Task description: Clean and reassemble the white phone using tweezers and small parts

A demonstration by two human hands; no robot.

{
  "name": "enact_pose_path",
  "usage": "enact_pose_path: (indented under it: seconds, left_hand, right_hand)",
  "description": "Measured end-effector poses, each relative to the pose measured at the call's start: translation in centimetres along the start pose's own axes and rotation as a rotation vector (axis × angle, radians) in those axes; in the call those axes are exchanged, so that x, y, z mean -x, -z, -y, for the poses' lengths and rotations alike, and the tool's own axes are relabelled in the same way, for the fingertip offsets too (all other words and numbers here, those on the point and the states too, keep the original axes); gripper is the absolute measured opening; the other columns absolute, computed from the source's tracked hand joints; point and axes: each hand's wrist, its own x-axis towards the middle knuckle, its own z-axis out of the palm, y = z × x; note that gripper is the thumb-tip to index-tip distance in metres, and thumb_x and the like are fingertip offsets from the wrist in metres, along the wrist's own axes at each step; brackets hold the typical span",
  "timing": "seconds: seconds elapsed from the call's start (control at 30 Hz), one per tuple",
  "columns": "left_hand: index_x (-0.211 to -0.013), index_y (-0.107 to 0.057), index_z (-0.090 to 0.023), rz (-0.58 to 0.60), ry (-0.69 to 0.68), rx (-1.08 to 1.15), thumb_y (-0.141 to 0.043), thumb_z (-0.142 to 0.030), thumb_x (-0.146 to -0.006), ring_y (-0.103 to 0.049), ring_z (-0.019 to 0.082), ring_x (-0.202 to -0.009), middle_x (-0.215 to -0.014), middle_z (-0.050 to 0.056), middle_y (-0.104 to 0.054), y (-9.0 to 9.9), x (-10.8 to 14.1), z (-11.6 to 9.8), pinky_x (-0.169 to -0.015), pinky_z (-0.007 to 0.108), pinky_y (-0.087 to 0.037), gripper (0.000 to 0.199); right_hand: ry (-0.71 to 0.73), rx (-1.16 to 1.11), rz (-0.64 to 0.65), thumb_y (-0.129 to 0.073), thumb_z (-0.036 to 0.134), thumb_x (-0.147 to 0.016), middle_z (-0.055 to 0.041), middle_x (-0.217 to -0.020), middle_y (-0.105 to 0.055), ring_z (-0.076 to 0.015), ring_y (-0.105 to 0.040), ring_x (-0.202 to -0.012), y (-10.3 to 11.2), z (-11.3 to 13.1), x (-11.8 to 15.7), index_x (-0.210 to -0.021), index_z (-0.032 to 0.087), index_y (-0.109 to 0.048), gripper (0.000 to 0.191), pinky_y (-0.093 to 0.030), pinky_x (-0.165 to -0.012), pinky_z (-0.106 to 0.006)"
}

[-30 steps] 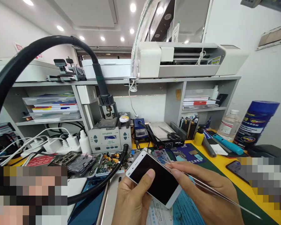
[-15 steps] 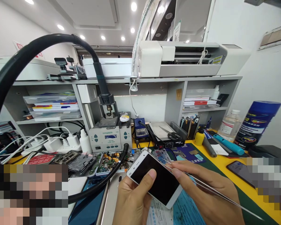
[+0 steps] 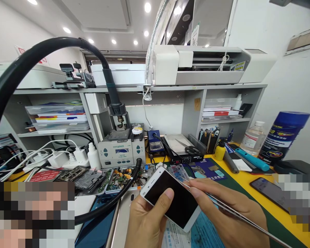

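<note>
A white smartphone point(image 3: 179, 206) with a dark screen is held at a slant, its screen facing me. My left hand point(image 3: 152, 215) is closed around its left side, the thumb pressed on the glass and the other fingers behind it. In my right hand point(image 3: 227, 210) a pair of metal tweezers point(image 3: 237, 213) is pinched between thumb and fingers. The tweezer tips lie at the phone's upper right edge; whether they touch it I cannot tell. Below the phone are a blue sheet point(image 3: 206, 229) and a printed paper point(image 3: 174, 234).
A tray of small electronic parts point(image 3: 121, 177) stands behind my left hand, with a black hose point(image 3: 105, 206) arching across. Farther back are a hot-air station point(image 3: 121, 151) and scissors point(image 3: 188, 148). To the right lie another phone point(image 3: 268, 193) and a spray can point(image 3: 282, 137).
The tweezers have turned slightly in my right hand, their rear end sitting lower. The phone has shifted very slightly, still in my left hand.
</note>
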Motion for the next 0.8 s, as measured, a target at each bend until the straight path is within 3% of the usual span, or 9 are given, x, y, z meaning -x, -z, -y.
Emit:
enact_pose_path:
  seconds: [0.33,0.6,0.8]
  left_hand:
    - [-0.100,-0.075,-0.013,0.034,-0.010,0.008,-0.087,-0.020,-0.061,-0.071,0.030,-0.095,-0.092,0.013,-0.077,0.2,0.0,0.1,-0.081,0.034,-0.058,0.041]
    - [-0.091,-0.076,-0.013,0.040,-0.017,0.036,-0.090,-0.022,-0.055,-0.071,0.032,-0.095,-0.090,0.014,-0.077,0.2,-0.1,0.1,-0.084,0.038,-0.057,0.040]
    - [-0.086,-0.077,-0.013,0.068,-0.027,0.007,-0.090,-0.021,-0.053,-0.071,0.033,-0.091,-0.087,0.014,-0.077,0.2,0.0,0.1,-0.088,0.041,-0.055,0.037]
  right_hand:
    - [0.086,0.092,-0.016,-0.070,0.020,-0.083,0.0064,-0.091,-0.078,-0.0114,-0.075,-0.079,-0.2,-0.3,0.2,-0.090,0.030,-0.073,0.013,-0.058,-0.081,-0.014]
    - [0.270,0.200,-0.019,-0.066,0.015,-0.085,0.0010,-0.095,-0.078,-0.0154,-0.074,-0.087,0.0,-0.6,0.5,-0.097,0.024,-0.070,0.015,-0.059,-0.089,-0.020]
    - [0.534,0.260,0.120,-0.064,0.012,-0.084,-0.0043,-0.097,-0.078,-0.0157,-0.073,-0.094,1.1,-0.9,0.3,-0.101,0.017,-0.071,0.019,-0.055,-0.095,-0.019]
